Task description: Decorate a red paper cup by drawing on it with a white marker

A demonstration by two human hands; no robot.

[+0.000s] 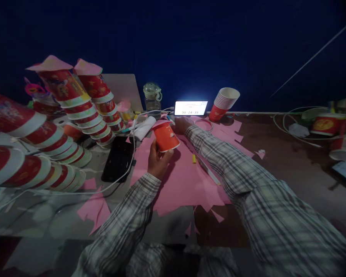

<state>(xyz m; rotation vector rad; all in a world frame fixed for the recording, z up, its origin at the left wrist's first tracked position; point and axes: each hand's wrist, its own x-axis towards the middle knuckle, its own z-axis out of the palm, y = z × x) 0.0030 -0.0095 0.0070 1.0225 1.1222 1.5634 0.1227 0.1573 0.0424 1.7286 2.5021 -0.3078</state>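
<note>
A dark blue wall rises beyond the far edge of the pink sheet, which serves here as the landmark. The table spreads around the sheet, bare brown to its right and greyer to its left. Two checked sleeves reach in over the sheet from the near side. Left of the sheet stand tall towers of red-and-white cups, rims down, two of them plainly topped with pink cones. A black phone lies just beside the sheet's left edge, a white cable crossing it. At the sheet's far right stands a nested stack of red paper cups, mouths up. Past the sheet's far left are a lidded glass jug and a white roll; a lit screen at the far edge reads 00:24:35.

Over the sheet's left part, the left hand grips a red cup, held rim down with a pink paper cone on top. The right hand is at the sheet's far edge, just before the screen; its fingers are hidden, so I cannot tell whether they hold anything.

A slim cutter lies on the sheet's right half, a small yellow piece near it.
</note>
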